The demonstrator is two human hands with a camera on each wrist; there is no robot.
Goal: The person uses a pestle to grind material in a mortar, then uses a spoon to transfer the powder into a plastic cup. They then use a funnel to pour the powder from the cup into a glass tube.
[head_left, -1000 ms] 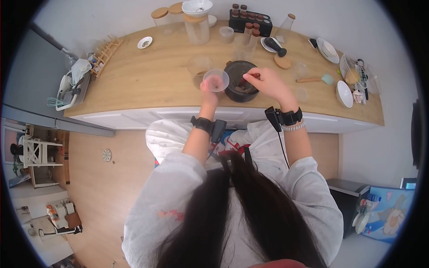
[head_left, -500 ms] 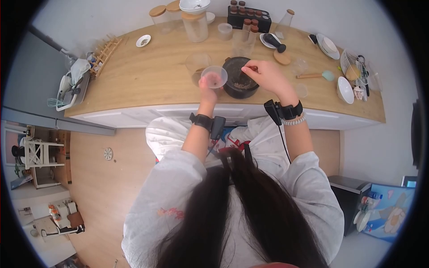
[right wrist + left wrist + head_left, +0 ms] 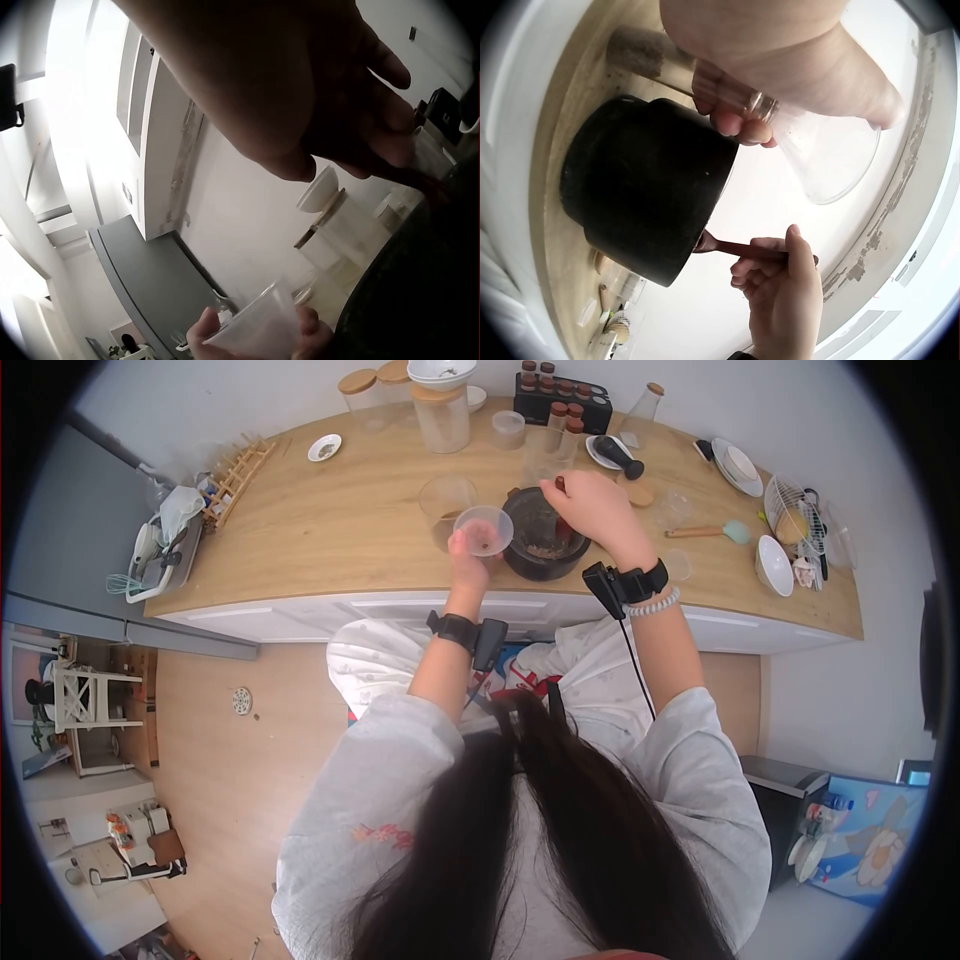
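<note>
My left hand [image 3: 468,565] holds a clear funnel [image 3: 483,532] just left of the black mortar [image 3: 545,565]. Its fingers curl round the funnel's narrow neck in the left wrist view. In line with that neck shows a clear glass cylinder [image 3: 636,54] with brown contents at its base. Over the mortar's right rim, my right hand [image 3: 600,515] pinches the handle of a dark red spoon [image 3: 746,251]. The spoon's bowl end dips at the mortar's opening and is mostly hidden. Brown bits lie on the mortar's floor.
Behind the funnel stands a clear beaker [image 3: 448,490]. A black pestle [image 3: 618,457] rests on a small white dish, beside a round wooden lid [image 3: 637,491]. Farther back are a spice rack [image 3: 562,408] and wood-lidded jars [image 3: 440,425]. A spatula [image 3: 708,532] and white bowl [image 3: 773,565] lie right.
My right hand has shifted forward and left with its wrist turned, and the spoon's handle now stands more upright. The left hand and funnel stay almost in place.
</note>
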